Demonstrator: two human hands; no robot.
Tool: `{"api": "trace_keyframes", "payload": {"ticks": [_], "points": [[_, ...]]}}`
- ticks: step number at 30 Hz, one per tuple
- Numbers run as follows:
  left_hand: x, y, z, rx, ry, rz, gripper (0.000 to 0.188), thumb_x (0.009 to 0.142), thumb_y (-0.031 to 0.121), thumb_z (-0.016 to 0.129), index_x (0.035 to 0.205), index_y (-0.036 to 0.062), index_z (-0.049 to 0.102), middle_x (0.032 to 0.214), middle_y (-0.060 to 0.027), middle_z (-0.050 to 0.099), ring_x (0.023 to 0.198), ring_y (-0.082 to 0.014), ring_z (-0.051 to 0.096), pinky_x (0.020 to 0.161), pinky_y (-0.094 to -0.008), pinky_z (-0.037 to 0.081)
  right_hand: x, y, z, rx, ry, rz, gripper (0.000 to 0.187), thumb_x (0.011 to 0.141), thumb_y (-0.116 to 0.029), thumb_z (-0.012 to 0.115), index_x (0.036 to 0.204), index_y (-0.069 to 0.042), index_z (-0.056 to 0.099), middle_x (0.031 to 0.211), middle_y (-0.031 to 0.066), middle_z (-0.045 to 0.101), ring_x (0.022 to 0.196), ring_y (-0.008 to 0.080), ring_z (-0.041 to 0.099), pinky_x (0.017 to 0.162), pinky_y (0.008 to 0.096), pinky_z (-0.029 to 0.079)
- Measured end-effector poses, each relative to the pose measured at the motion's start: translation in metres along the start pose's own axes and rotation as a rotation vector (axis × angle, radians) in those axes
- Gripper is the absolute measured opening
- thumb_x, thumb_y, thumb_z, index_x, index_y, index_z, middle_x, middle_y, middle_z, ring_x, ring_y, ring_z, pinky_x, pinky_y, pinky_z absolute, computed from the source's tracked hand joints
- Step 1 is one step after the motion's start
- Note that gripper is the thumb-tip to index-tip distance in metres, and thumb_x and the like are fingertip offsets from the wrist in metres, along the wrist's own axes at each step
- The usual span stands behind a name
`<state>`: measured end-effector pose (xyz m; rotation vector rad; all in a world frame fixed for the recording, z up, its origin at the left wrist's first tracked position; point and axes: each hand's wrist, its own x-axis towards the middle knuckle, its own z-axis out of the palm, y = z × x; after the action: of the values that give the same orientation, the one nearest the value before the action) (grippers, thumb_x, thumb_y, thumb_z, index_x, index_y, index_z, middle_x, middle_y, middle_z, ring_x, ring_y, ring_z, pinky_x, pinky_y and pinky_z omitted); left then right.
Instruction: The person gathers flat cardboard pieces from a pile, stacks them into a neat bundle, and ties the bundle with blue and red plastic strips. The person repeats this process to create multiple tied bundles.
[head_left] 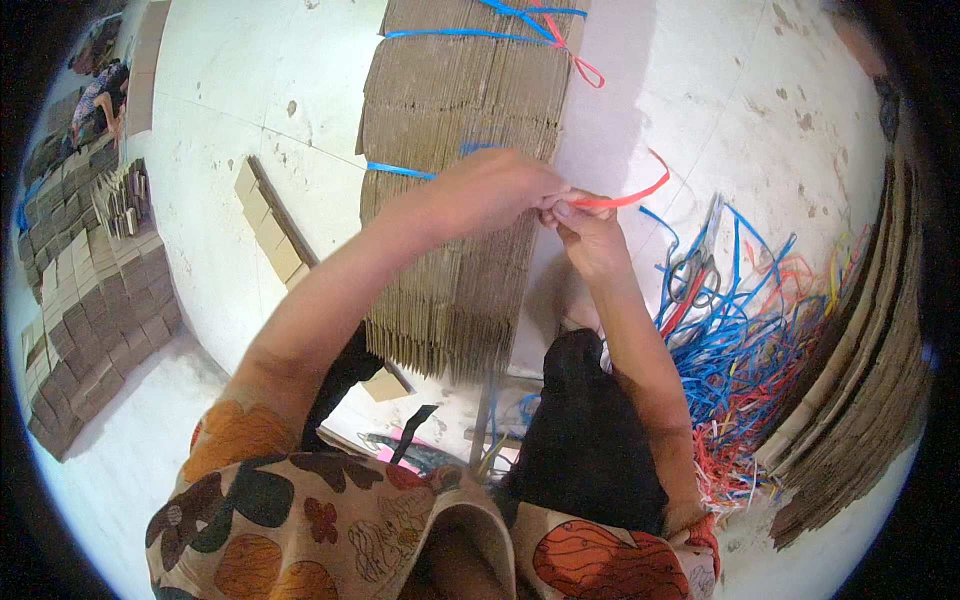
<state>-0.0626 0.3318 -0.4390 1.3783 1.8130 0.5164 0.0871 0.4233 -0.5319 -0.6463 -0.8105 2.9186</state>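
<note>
A long row of flat cardboard pieces [455, 110] lies packed on edge between my legs, bound by blue plastic straps [400, 171]. Over its right side my left hand [505, 185] and my right hand [592, 238] meet, fingers pinched closed. Both grip a red plastic strap [640, 196], whose loose end curls up to the right. Where the strap runs under my fingers is hidden. Farther off, a red loop of strap [588, 72] is knotted to a blue one on the row.
Scissors [692, 282] lie on a tangle of blue and red straps [740, 350] at right. Beyond it stands a curved cardboard stack [860, 380]. Cardboard strips [272, 225] rest on the floor at left. Piled bundles [100, 310] and another person [100, 100] are at far left.
</note>
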Motion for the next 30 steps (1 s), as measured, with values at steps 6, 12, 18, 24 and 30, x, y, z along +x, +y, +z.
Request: {"api": "trace_keyframes", "payload": {"ticks": [6,12,18,24,30], "points": [[-0.024,-0.007,0.039,-0.406,0.381,-0.217,0.022,0.07,0.007,0.072,0.091,0.0008,0.067,0.076,-0.0065,0.064,0.067,-0.0149,0.059,0.063,-0.0287,0.047,0.001,0.004,0.001,-0.032,0.109,0.046,0.017,0.082,-0.012,0.064,0.092,0.002,0.067,0.068,-0.0027,0.053,0.059,0.0059,0.04,0.054,0.0211,0.031],[-0.011,0.004,0.055,-0.823,0.637,-0.519,0.007,0.073,0.004,0.069,0.077,-0.0014,0.069,0.066,-0.0028,0.063,0.058,-0.0081,0.053,0.054,-0.024,0.043,0.004,-0.007,0.024,-0.111,0.248,-0.019,0.016,0.08,-0.001,0.062,0.096,0.0,0.065,0.074,-0.002,0.056,0.065,0.0059,0.05,0.057,0.0213,0.04],[-0.007,-0.005,0.047,-0.819,0.546,-0.6,0.003,0.068,0.004,0.07,0.069,0.0027,0.068,0.057,0.0032,0.055,0.05,-0.0031,0.043,0.044,-0.0202,0.03,-0.003,0.002,0.025,-0.977,0.346,-0.479,0.024,0.075,0.007,0.061,0.097,-0.002,0.063,0.085,0.0032,0.064,0.076,0.0114,0.061,0.069,0.0246,0.048],[-0.014,-0.002,0.039,-0.86,0.449,-0.533,0.007,0.071,0.009,0.071,0.07,0.0027,0.067,0.062,0.0024,0.057,0.055,-0.0044,0.047,0.048,-0.0207,0.035,-0.001,-0.013,0.02,-0.923,0.186,-0.358,0.014,0.073,0.004,0.064,0.086,0.0,0.064,0.084,0.0067,0.061,0.075,0.0166,0.059,0.069,0.0256,0.047],[-0.017,-0.013,0.048,-0.685,0.392,-0.387,0.01,0.076,0.011,0.069,0.075,0.0016,0.066,0.068,0.0005,0.061,0.064,-0.0053,0.052,0.059,-0.0224,0.043,0.007,-0.038,0.009,-1.018,-0.165,-0.042,0.009,0.074,-0.005,0.064,0.082,0.0,0.063,0.086,0.0107,0.061,0.075,0.0225,0.059,0.065,0.0321,0.046]]}}
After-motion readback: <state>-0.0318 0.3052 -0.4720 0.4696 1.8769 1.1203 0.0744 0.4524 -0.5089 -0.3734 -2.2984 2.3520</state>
